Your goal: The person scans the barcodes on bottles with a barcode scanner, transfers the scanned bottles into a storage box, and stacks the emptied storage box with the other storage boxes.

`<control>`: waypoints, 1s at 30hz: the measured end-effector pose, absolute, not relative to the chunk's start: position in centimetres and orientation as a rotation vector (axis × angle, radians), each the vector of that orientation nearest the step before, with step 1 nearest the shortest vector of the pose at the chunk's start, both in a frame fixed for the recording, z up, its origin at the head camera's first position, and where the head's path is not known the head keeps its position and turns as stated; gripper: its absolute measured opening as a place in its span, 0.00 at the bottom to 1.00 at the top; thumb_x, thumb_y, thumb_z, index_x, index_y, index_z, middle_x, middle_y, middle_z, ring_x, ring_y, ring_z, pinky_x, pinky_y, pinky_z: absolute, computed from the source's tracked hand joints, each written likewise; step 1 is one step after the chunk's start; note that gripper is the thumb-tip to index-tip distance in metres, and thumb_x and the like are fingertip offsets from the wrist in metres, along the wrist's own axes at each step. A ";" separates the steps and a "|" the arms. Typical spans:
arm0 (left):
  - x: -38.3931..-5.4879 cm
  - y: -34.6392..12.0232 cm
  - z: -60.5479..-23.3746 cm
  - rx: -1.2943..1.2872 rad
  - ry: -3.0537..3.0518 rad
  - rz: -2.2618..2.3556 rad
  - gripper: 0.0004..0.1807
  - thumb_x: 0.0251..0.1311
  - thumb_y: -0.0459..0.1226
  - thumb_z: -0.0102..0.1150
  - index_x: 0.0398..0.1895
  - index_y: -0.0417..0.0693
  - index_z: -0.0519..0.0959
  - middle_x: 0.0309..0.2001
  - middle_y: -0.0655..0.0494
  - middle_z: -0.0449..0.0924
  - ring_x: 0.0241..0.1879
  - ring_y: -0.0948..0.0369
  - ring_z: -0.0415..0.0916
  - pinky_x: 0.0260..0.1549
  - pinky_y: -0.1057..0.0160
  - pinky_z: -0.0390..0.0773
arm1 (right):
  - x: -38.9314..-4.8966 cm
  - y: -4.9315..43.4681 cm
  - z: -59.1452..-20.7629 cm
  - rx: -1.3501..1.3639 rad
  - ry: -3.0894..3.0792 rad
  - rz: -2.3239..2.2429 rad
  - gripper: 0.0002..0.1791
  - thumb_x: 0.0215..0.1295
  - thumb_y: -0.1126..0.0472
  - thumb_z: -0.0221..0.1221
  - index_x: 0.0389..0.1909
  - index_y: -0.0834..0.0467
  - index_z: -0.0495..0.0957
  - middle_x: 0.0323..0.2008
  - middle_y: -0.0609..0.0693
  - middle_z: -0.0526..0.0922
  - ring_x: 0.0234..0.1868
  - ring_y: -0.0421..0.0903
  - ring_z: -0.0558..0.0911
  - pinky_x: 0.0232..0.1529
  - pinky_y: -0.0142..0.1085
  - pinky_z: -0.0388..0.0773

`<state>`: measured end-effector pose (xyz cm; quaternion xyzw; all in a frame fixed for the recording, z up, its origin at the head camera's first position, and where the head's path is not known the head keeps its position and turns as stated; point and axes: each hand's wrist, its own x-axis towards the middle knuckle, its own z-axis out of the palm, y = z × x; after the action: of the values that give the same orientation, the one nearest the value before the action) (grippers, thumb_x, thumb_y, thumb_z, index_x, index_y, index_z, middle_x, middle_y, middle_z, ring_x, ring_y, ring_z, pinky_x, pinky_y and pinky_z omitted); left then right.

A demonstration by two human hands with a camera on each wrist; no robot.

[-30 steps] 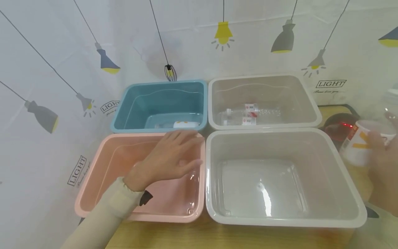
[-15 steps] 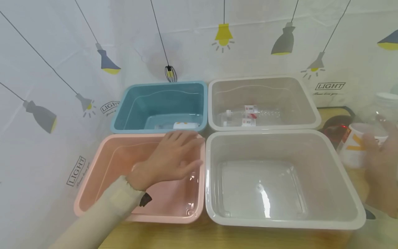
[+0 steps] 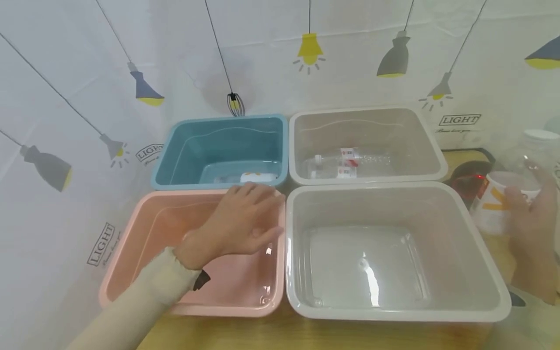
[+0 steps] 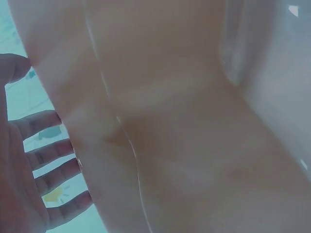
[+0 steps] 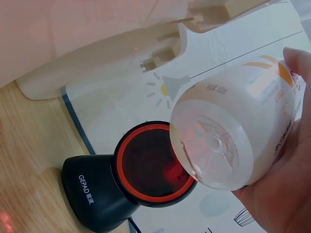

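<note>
My right hand [image 3: 531, 223] grips a plastic bottle [image 5: 238, 107] with a white, orange-marked wrap. It is tilted, and its clear base faces the right wrist camera. Beside that base sits a black barcode scanner [image 5: 97, 194] with a red-ringed round window, partly covered by the bottle. A white cap [image 3: 541, 135] shows above the hand; whether it belongs to this bottle I cannot tell. My left hand [image 3: 238, 221] lies over the pink bin [image 3: 197, 311], its extended fingers at the rim near the bin's back right corner.
Behind the pink bin stands a blue bin [image 3: 183, 131] holding a white-wrapped bottle [image 3: 258, 177]. The back right beige bin [image 3: 372, 129] contains clear bottles [image 3: 372, 159] with labels. A pale grey bin [image 3: 485, 272] stands front right. The wooden table [image 3: 306, 335] ends against a lamp-printed wall sheet [image 3: 350, 87].
My right hand has shifted slightly left with the bottle, closer to the scanner. The left hand keeps its place on the pink bin, while the head view has moved a little.
</note>
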<state>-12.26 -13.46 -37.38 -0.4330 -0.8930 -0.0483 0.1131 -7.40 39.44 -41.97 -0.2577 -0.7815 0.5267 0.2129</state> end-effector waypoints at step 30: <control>-12.3 -14.0 -37.3 -1.254 -2.679 -0.227 0.32 0.70 0.59 0.56 0.71 0.57 0.77 0.69 0.50 0.76 0.68 0.49 0.73 0.71 0.43 0.71 | -6.9 40.1 -43.1 -0.654 -2.255 1.471 0.32 0.77 0.54 0.58 0.79 0.39 0.64 0.49 0.23 0.73 0.46 0.25 0.72 0.49 0.13 0.70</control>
<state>-12.31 -14.00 -37.29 -0.4212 -0.8995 -0.0761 0.0874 -6.85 40.09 -43.10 -0.2321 -0.7998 0.5220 0.1844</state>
